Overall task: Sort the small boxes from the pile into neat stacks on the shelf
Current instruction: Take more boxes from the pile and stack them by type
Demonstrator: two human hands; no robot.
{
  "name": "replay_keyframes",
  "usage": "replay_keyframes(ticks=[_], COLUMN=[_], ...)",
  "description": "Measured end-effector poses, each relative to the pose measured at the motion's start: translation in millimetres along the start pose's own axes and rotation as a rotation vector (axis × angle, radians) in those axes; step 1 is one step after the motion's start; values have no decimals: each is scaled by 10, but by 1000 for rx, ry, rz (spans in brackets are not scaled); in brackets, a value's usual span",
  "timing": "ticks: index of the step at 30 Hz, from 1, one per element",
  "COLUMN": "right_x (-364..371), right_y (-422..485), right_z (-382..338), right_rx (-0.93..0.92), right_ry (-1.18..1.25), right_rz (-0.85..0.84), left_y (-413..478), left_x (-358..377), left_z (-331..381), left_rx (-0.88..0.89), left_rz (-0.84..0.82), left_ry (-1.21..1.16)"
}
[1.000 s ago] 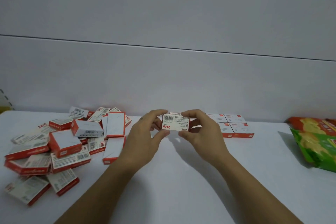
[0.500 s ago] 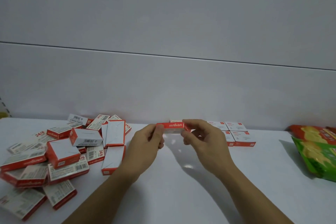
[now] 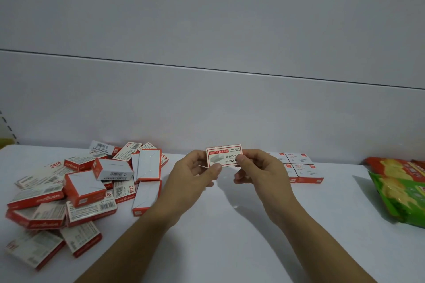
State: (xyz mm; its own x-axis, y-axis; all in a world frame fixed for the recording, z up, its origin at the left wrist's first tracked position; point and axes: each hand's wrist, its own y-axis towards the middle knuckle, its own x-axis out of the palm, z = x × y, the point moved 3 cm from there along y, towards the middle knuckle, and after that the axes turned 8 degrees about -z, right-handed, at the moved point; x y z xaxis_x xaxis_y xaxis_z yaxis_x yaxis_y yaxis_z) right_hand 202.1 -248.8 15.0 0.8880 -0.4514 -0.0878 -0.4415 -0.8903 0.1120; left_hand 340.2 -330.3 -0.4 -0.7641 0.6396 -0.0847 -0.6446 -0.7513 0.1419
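Left hand (image 3: 192,173) and right hand (image 3: 259,171), fingers pinching one small box (image 3: 224,155), above shelf (image 3: 230,236)

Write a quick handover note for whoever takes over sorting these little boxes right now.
Left hand grips the left end of a small red-and-white cardboard box, held up above the white shelf.
Right hand pinches its right end.
Done: a few matching boxes sit in neat rows by the back wall, behind the right hand.
Left: place the held box, then sort the loose pile of boxes on the left.
Green and red snack bags lie at far right.
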Motion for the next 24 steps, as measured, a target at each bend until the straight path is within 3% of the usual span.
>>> replay_keyframes(ticks=[3, 5, 9, 11, 14, 20, 22, 24], right_x=[-5, 34, 204, 166, -8, 38, 24, -37], right_y=[-7, -26, -91, -56, 7, -13, 10, 38], right_z=[7, 15, 39, 8, -38, 15, 9, 5], right_rx=[-5, 0, -80, -108, -40, -6, -25, -11], right_ry=[-10, -79, -461, -488, -277, -217, -174, -106], right_rz=[-28, -180, -452, -383, -186, -323, -258, -161], left_y=[-8, -8, 3, 12, 16, -42, -48, -51], left_x=[-8, -19, -71, -104, -100, -18, -43, -89], left_z=[-8, -11, -11, -22, -5, 23, 39, 44], left_rx=[-35, -54, -58, -34, 16, 44, 61, 108], left_rz=[13, 10, 88, 166, 159, 48, 28, 17], left_ry=[-97, -286, -428, -285, -122, 8, 29, 228])
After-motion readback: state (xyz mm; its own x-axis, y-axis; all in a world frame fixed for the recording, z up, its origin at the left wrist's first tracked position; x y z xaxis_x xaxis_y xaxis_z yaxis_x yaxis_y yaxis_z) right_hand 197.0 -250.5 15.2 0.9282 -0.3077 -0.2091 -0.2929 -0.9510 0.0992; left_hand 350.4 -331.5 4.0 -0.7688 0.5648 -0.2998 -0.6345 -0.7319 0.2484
